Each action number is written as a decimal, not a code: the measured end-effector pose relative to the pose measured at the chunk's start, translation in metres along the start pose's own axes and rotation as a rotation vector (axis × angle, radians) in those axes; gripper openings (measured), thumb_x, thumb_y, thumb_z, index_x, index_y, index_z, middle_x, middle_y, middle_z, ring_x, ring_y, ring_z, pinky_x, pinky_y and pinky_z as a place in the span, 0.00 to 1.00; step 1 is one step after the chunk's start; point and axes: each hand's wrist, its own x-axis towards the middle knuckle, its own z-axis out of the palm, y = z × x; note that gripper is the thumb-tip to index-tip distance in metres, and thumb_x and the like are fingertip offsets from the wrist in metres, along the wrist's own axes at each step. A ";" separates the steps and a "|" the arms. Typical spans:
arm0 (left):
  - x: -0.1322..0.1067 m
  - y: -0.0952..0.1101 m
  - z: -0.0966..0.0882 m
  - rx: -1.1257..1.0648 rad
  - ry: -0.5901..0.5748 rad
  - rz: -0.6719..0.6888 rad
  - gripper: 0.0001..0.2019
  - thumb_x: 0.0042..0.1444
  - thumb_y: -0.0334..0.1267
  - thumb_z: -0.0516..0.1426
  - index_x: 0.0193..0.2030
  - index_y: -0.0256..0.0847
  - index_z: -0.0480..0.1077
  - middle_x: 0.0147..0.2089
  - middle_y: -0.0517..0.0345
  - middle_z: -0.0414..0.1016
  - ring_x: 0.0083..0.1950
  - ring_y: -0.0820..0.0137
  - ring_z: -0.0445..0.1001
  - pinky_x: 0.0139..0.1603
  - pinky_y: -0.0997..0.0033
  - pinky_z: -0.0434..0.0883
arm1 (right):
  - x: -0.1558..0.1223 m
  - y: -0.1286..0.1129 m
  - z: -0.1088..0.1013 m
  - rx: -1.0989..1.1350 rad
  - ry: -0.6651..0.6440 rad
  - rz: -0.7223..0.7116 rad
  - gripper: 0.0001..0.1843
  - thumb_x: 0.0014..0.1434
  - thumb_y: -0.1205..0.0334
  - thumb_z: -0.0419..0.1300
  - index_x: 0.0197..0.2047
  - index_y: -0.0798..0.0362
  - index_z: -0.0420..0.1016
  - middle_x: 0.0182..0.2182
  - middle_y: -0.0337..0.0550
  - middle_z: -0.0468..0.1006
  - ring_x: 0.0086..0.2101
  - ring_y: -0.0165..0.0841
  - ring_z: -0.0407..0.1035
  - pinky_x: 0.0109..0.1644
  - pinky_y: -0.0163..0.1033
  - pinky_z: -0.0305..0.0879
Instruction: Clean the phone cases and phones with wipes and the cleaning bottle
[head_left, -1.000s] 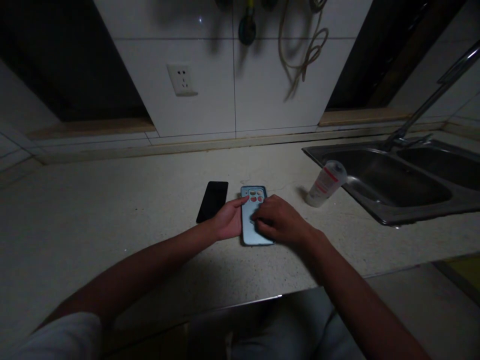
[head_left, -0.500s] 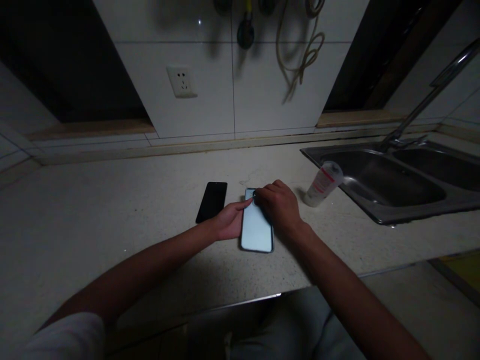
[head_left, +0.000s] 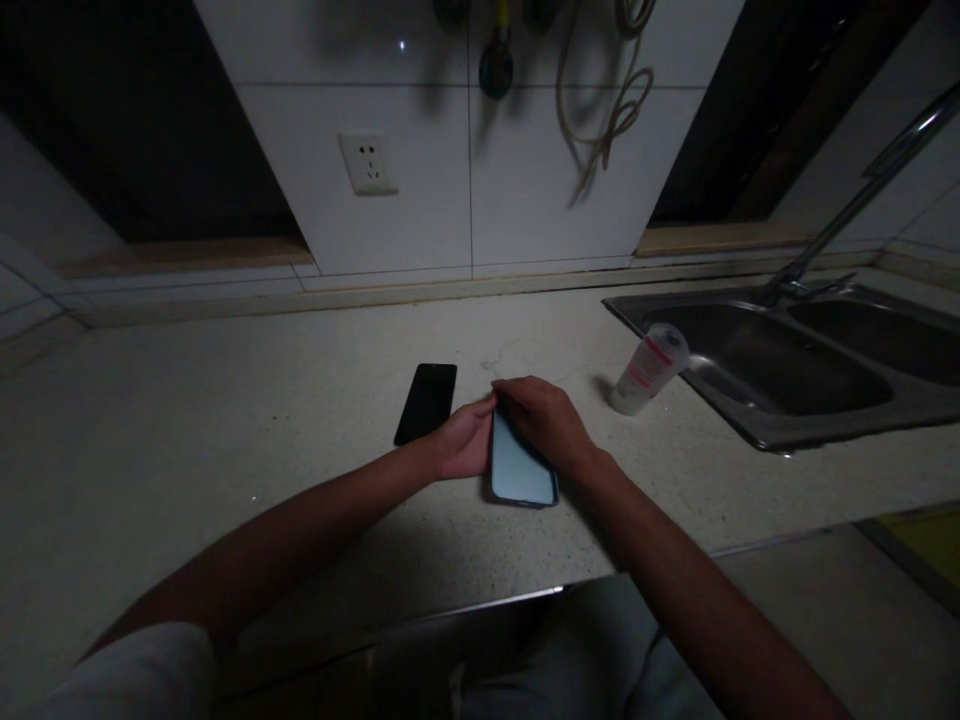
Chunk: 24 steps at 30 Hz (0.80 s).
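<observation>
A pale blue phone case (head_left: 523, 478) with a raised dark rim lies between my hands, low over the counter. My left hand (head_left: 463, 442) grips its left side, thumb up along the edge near the top corner. My right hand (head_left: 546, 420) reaches across the upper part, fingers bent and pinching at the upper left corner beside the left thumb. The top end of the case is hidden under the right hand. Just left of my left hand, a black smartphone (head_left: 426, 402) rests flat on the counter, its dark screen facing up.
Right of my hands a clear plastic cup (head_left: 649, 368) with red print stands on the pale counter (head_left: 300, 400). Beyond it is a steel double sink (head_left: 765, 432) with a tall faucet (head_left: 847, 215). A wall socket (head_left: 367, 163) and a hanging cord (head_left: 619, 120) are on the tiles.
My right hand's fingers have shifted left to the case's upper left corner, covering more of its top. The case's lower end has swung slightly right. The phone and cup stay put.
</observation>
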 end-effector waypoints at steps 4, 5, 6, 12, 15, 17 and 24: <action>0.000 0.001 0.000 -0.040 0.039 0.037 0.21 0.69 0.44 0.46 0.54 0.32 0.73 0.43 0.41 0.80 0.48 0.56 0.78 0.58 0.54 0.66 | -0.004 -0.001 -0.004 0.139 -0.002 -0.014 0.18 0.64 0.69 0.58 0.55 0.48 0.77 0.48 0.45 0.83 0.46 0.38 0.78 0.51 0.44 0.73; 0.000 0.002 0.001 -0.048 0.043 0.044 0.21 0.69 0.44 0.45 0.54 0.32 0.73 0.42 0.41 0.80 0.48 0.56 0.78 0.58 0.54 0.66 | -0.006 -0.002 -0.005 0.162 -0.006 -0.024 0.18 0.64 0.68 0.58 0.56 0.47 0.76 0.48 0.45 0.83 0.46 0.38 0.78 0.51 0.43 0.73; 0.000 0.002 0.003 -0.056 0.043 0.045 0.22 0.69 0.43 0.45 0.54 0.32 0.73 0.43 0.41 0.80 0.47 0.56 0.78 0.58 0.54 0.66 | -0.008 -0.004 -0.006 0.180 -0.012 -0.041 0.19 0.64 0.68 0.58 0.57 0.46 0.75 0.49 0.44 0.83 0.47 0.37 0.78 0.51 0.43 0.73; -0.004 0.006 0.006 -0.074 0.058 0.048 0.23 0.69 0.46 0.46 0.57 0.31 0.71 0.45 0.42 0.80 0.48 0.58 0.78 0.57 0.57 0.67 | -0.016 -0.016 -0.011 0.164 -0.104 -0.189 0.15 0.67 0.66 0.56 0.55 0.49 0.76 0.47 0.46 0.83 0.45 0.36 0.78 0.49 0.40 0.72; -0.004 0.007 0.003 -0.073 0.069 0.049 0.26 0.70 0.50 0.44 0.60 0.32 0.69 0.48 0.41 0.80 0.50 0.57 0.78 0.57 0.57 0.67 | -0.022 -0.023 -0.015 0.155 -0.183 -0.263 0.13 0.67 0.65 0.56 0.53 0.50 0.77 0.43 0.47 0.83 0.43 0.35 0.77 0.46 0.39 0.70; -0.004 0.007 0.002 -0.076 0.041 0.063 0.27 0.69 0.51 0.44 0.62 0.32 0.68 0.50 0.40 0.79 0.52 0.57 0.78 0.58 0.57 0.67 | -0.028 -0.030 -0.018 0.149 -0.209 -0.313 0.12 0.68 0.65 0.55 0.51 0.51 0.77 0.40 0.46 0.83 0.40 0.35 0.76 0.45 0.40 0.69; -0.006 0.006 0.001 -0.068 -0.108 0.060 0.28 0.68 0.53 0.44 0.55 0.31 0.71 0.50 0.36 0.79 0.53 0.51 0.78 0.63 0.50 0.61 | -0.060 -0.043 -0.040 0.171 -0.214 -0.392 0.11 0.67 0.67 0.54 0.49 0.53 0.75 0.36 0.46 0.81 0.38 0.36 0.72 0.44 0.42 0.67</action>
